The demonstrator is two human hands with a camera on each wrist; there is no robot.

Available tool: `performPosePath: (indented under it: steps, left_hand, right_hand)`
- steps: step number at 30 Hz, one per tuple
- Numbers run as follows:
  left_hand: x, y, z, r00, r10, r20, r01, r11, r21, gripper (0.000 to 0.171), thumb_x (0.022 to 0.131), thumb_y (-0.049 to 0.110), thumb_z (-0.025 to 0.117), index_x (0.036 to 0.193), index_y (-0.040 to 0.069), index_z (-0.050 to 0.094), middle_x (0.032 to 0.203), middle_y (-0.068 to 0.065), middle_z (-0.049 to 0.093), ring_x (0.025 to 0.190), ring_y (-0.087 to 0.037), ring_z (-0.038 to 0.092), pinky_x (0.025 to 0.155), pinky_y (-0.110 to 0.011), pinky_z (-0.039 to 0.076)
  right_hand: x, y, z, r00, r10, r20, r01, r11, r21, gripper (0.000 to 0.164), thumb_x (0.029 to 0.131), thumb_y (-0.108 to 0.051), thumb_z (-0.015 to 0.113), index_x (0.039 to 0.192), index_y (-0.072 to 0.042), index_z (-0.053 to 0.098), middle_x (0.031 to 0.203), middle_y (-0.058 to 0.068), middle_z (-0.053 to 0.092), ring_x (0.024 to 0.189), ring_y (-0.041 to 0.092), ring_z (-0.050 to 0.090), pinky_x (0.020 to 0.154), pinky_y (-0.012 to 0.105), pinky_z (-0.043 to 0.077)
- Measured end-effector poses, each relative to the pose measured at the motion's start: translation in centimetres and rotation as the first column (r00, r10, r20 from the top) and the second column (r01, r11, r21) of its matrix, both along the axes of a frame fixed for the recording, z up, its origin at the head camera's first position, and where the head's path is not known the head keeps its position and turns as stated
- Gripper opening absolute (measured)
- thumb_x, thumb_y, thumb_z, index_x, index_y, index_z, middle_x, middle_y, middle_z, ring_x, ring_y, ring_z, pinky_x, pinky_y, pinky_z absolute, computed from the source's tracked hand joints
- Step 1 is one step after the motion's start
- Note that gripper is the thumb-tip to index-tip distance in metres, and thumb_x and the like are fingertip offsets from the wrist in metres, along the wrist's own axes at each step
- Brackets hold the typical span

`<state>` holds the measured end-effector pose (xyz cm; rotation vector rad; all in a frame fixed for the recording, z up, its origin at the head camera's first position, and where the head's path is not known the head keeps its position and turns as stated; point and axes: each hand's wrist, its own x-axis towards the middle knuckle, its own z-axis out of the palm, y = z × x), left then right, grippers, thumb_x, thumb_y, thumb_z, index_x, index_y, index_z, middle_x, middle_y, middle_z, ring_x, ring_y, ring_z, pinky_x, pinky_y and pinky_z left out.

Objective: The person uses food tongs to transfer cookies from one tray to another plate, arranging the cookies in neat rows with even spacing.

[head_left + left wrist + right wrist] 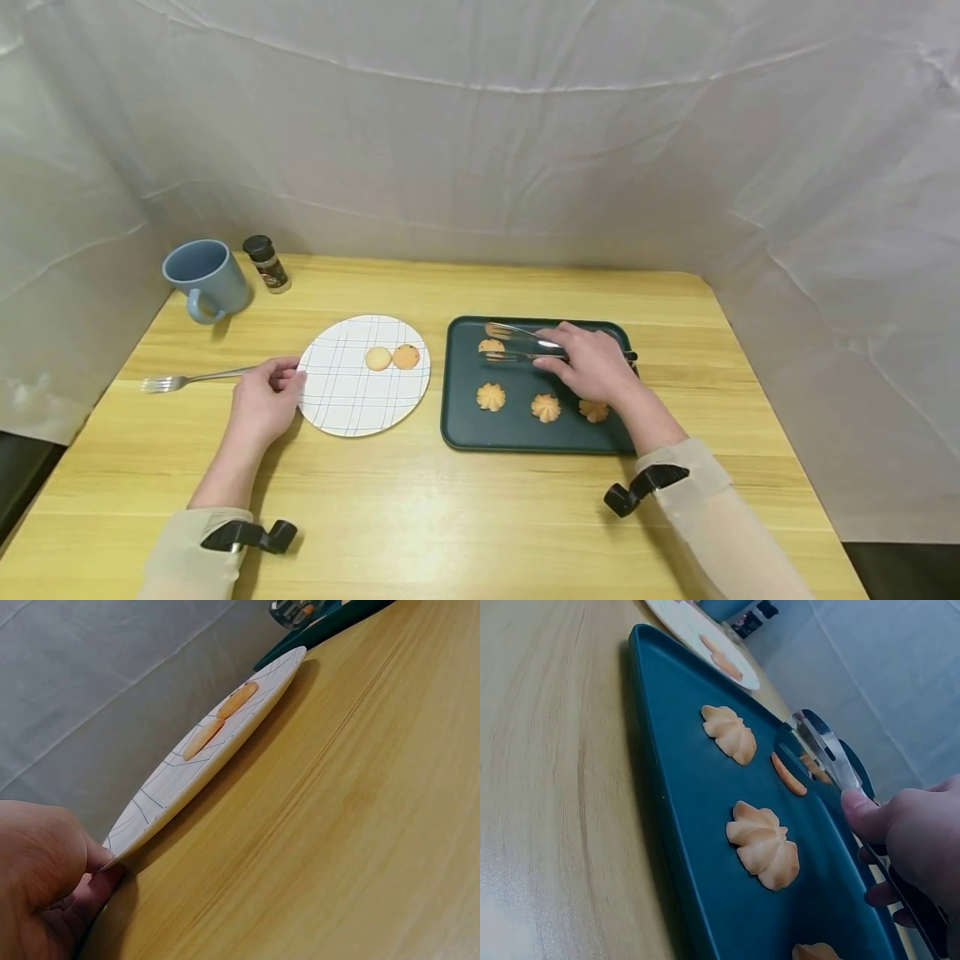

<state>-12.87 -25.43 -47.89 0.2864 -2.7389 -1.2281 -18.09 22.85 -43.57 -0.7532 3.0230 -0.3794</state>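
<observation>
My left hand (262, 404) pinches the left rim of a round white plate (337, 396) with thin checked lines, thumb on top and fingers below. A pale round cookie (378, 359) and a darker speckled cookie (406, 357) lie side by side on it. In my right hand (592, 362) is a pair of metal tongs (829, 746), held over the dark green tray (463, 427). The tongs' spread tips are around a round speckled cookie (491, 345) at the tray's back left. Flower-shaped cookies (491, 397) lie in a row nearer the front.
A fork (168, 383) lies left of the plate, its handle end close to my left hand. A blue mug (213, 279) and a black-capped spice jar (268, 265) stand at the back left. White cloth (480, 167) hangs behind the wooden table (420, 517) and along both sides.
</observation>
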Motion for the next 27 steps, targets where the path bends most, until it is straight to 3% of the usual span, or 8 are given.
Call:
performPosePath:
  steps: [7, 13, 20, 27]
  left_hand:
    - [0.01, 0.00, -0.08, 1.000, 0.000, -0.006, 0.000, 1.000, -0.003, 0.033, 0.105, 0.016, 0.062, 0.130, -0.004, 0.069, 0.108, -0.017, 0.069, 0.095, -0.025, 0.061, 0.076, -0.020, 0.045]
    - [-0.01, 0.03, -0.09, 1.000, 0.007, 0.002, -0.007, 1.000, 0.000, 0.033, 0.105, 0.016, 0.062, 0.131, -0.004, 0.069, 0.108, -0.017, 0.069, 0.096, -0.025, 0.061, 0.077, -0.022, 0.045]
    - [0.02, 0.00, -0.05, 1.000, 0.009, 0.006, -0.009, 1.000, -0.003, 0.033, 0.105, 0.016, 0.062, 0.131, -0.004, 0.069, 0.108, -0.017, 0.069, 0.096, -0.025, 0.060, 0.078, -0.023, 0.045]
    - [-0.01, 0.01, -0.13, 1.000, 0.007, 0.006, -0.007, 1.000, -0.001, 0.034, 0.106, 0.016, 0.061, 0.132, -0.004, 0.068, 0.109, -0.017, 0.069, 0.097, -0.025, 0.060, 0.078, -0.022, 0.045]
  right_hand:
    - [-0.36, -0.11, -0.26, 0.999, -0.019, 0.026, 0.019, 0.999, 0.032, 0.057, 0.106, -0.047, 0.063, 0.151, -0.013, 0.060, 0.141, 0.016, 0.063, 0.113, 0.038, 0.068, 0.101, 0.066, 0.045]
    - [-0.53, -0.13, -0.63, 0.999, -0.024, 0.046, 0.022, 0.999, 0.046, 0.056, 0.106, -0.046, 0.062, 0.151, -0.012, 0.059, 0.142, 0.016, 0.063, 0.119, 0.039, 0.065, 0.106, 0.069, 0.040]
    - [-0.46, -0.08, -0.86, 0.999, -0.038, 0.033, 0.037, 0.998, 0.046, 0.055, 0.106, -0.046, 0.062, 0.151, -0.014, 0.061, 0.136, 0.013, 0.064, 0.112, 0.034, 0.068, 0.087, 0.055, 0.054]
    - [-0.39, -0.05, -0.96, 0.998, -0.055, 0.027, 0.054, 0.998, 0.036, 0.051, 0.106, -0.045, 0.063, 0.149, -0.016, 0.063, 0.133, 0.011, 0.066, 0.108, 0.032, 0.069, 0.080, 0.052, 0.055]
